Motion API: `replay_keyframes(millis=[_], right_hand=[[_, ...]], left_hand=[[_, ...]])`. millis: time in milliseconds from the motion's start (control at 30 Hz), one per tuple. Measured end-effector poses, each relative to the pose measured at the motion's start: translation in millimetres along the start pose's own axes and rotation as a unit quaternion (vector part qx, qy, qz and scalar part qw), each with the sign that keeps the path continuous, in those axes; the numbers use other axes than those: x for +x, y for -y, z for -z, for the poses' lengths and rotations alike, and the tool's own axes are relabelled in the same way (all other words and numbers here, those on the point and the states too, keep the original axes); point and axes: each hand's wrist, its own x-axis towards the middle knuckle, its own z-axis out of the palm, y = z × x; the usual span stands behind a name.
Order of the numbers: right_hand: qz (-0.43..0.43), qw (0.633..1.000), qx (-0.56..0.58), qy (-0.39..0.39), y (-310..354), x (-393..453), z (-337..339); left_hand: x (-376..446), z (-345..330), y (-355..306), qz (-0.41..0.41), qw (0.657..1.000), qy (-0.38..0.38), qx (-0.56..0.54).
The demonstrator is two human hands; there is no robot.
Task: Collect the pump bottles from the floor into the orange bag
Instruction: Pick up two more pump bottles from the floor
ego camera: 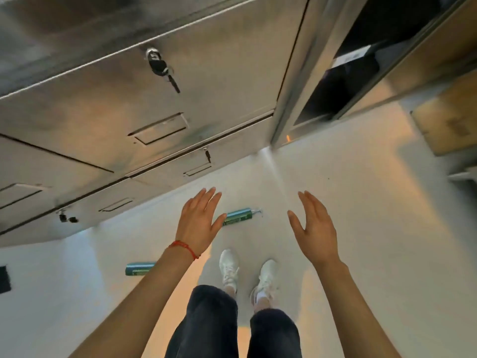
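Observation:
Two teal-green pump bottles lie on their sides on the pale floor. One pump bottle [240, 216] rests ahead of my feet, its white pump head pointing right. The second pump bottle [139, 268] lies to the left, partly hidden behind my left forearm. My left hand [198, 220] is held out above the floor, fingers spread, its thumb overlapping the first bottle's base in the picture. My right hand [313, 226] hangs open to the right of that bottle, holding nothing. The orange bag is not in sight.
A grey metal cabinet [144, 117] with keys in its locks fills the upper left. An open shelf unit [343, 81] holding dark items stands at upper right, a cardboard box [449, 125] beside it. My white shoes [247, 270] stand on the floor below the hands.

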Motion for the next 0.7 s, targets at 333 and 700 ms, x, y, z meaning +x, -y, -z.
replay_keyframes(millis=[333, 700], right_hand=[[-0.055, 0.998, -0.014, -0.001, -121, 35, -128], [-0.059, 0.998, -0.023, 0.002, -252, 74, -316]], left_hand=[[93, -148, 24, -0.114, 0.993, 0.007, 0.034], [188, -371, 102, -0.116, 0.99, 0.055, 0.057]])
